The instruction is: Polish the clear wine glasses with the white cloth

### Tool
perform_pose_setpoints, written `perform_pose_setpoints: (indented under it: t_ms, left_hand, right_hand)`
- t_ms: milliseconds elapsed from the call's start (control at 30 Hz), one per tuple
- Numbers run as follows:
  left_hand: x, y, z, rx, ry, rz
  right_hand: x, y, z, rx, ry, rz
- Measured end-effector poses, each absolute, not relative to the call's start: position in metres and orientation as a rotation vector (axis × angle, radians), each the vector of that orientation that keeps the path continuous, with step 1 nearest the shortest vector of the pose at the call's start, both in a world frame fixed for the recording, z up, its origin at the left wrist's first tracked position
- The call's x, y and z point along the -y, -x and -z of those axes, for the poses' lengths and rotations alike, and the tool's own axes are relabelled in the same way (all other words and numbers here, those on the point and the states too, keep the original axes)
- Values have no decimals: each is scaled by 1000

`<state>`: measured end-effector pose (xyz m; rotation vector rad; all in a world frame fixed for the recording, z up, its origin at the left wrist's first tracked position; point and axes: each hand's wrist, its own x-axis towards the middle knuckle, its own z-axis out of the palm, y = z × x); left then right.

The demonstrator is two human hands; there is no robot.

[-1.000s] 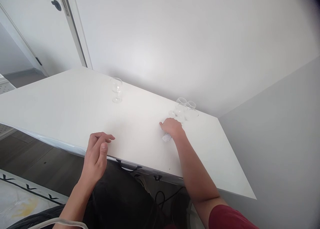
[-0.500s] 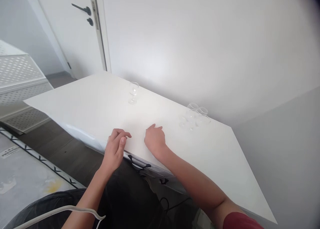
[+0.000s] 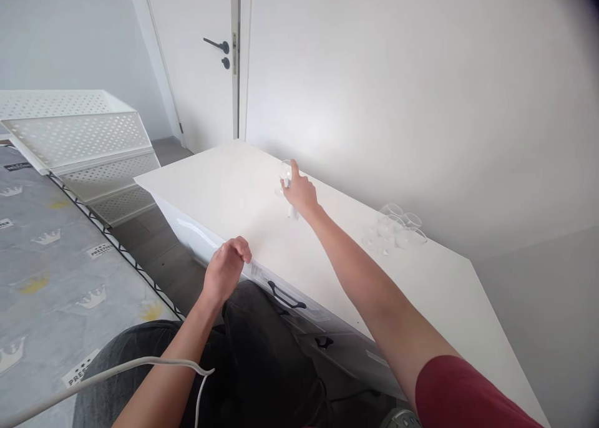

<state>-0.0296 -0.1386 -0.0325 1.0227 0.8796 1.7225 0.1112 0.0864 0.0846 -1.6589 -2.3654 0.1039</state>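
Head view: your right hand (image 3: 301, 193) holds a soft-looking white piece (image 3: 292, 213) beside a clear stemmed glass (image 3: 285, 168) on the white tabletop (image 3: 201, 179); I cannot tell whether that grip clasps the glass; your left hand (image 3: 227, 266) curls, grip width unclear; the grey crown-printed mattress (image 3: 70, 269) has labels (image 3: 100, 251) reading "PRESTIGE".

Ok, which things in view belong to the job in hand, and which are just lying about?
In the job:
- pale item in the right hand, too blurred to name
- lone glass at that hand
- grouped glasses, probably
- white tabletop under them

Just about:
- patterned mattress
- perforated white panels
- white cord
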Motion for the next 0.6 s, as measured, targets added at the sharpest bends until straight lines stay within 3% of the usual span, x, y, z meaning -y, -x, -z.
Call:
perform_pose_setpoints:
  t_ms: [233, 300, 467, 600]
  left_hand:
    - [132, 38, 46, -630, -807, -1762]
    - [131, 40, 48, -639, -768, -1762]
    - [131, 44, 51, -707, -735, -1759]
    - [136, 48, 49, -672, -748, -1722]
  right_hand:
    - [-90, -114, -84, 2245, 1435, -155]
    - [-60, -118, -76, 2087, 1168, -427]
    - [14, -127, -37, 1593, 598, -1500]
    - [28, -137, -24, 1647, 514, -1745]
